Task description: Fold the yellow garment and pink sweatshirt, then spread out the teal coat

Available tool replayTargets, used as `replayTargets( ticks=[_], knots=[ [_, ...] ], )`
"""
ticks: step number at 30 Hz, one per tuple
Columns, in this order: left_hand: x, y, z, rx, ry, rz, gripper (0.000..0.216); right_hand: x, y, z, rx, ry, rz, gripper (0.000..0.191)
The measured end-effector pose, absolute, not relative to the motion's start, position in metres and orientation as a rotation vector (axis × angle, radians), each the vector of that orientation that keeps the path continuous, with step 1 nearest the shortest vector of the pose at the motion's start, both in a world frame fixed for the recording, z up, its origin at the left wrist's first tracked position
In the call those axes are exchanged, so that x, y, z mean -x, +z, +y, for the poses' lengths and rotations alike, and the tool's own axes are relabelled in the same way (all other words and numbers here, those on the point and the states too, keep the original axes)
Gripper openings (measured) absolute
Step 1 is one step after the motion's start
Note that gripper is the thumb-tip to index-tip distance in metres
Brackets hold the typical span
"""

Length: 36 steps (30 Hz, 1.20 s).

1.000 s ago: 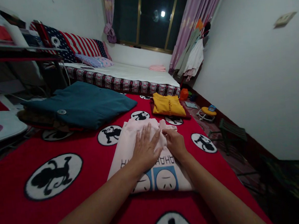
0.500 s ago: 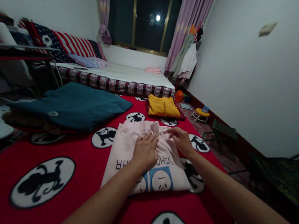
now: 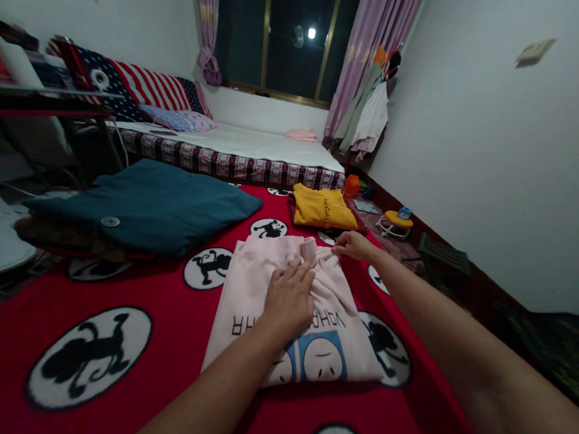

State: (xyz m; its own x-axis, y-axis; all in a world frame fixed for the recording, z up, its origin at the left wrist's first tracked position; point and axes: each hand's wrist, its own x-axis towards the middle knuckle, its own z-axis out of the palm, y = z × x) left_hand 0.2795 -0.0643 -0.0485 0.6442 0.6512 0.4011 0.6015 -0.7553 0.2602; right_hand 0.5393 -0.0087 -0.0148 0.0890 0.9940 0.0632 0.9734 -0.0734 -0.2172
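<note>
A pale pink sweatshirt lies folded in front of me, its upside-down lettering and blue face print towards me. My left hand rests flat on its middle, fingers stretched out and pointing away from me. At the far right corner my right hand pinches the sweatshirt's edge between thumb and fingertips. Gathered creases run in the cloth between the two hands. Under it spreads a red blanket with black-and-white monkey circles.
Beyond the sweatshirt lies a folded yellow garment on a dark red one. A teal garment is spread at the left. Farther back stands a bed under the window. A small folding stool stands at the right.
My right hand has moved a little outward to the right along the sweatshirt's far edge, drawing the corner out. My left hand stays flat on the cloth. The view has shifted slightly.
</note>
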Motion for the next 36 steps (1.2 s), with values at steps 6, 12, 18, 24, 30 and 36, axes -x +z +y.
replayTargets(
  ticks=[6,12,18,24,30,36],
  knots=[
    [-0.279,-0.048,-0.064,-2.744,0.751,1.032,0.045,-0.509,-0.017,-0.013,2.307,-0.176,-1.883,0.011],
    [-0.279,-0.049,-0.065,-2.703,0.796,0.987,0.047,-0.467,-0.023,-0.038,2.341,-0.145,-1.754,0.023],
    [-0.27,-0.044,-0.058,-2.474,1.099,1.178,0.055,-0.44,-0.031,-0.056,2.27,0.147,-1.649,0.049],
    [-0.272,-0.056,-0.051,-2.56,0.912,1.284,0.052,-0.418,-0.035,-0.087,2.059,-0.248,-1.765,0.06],
    [-0.253,-0.056,-0.054,-2.656,0.797,1.142,0.048,-0.407,-0.054,-0.107,2.174,-0.293,-1.921,0.048],
    [-0.18,-0.044,-0.073,-2.603,0.834,1.504,0.045,-0.413,-0.055,-0.114,2.24,-0.497,-1.631,0.044]
  ],
)
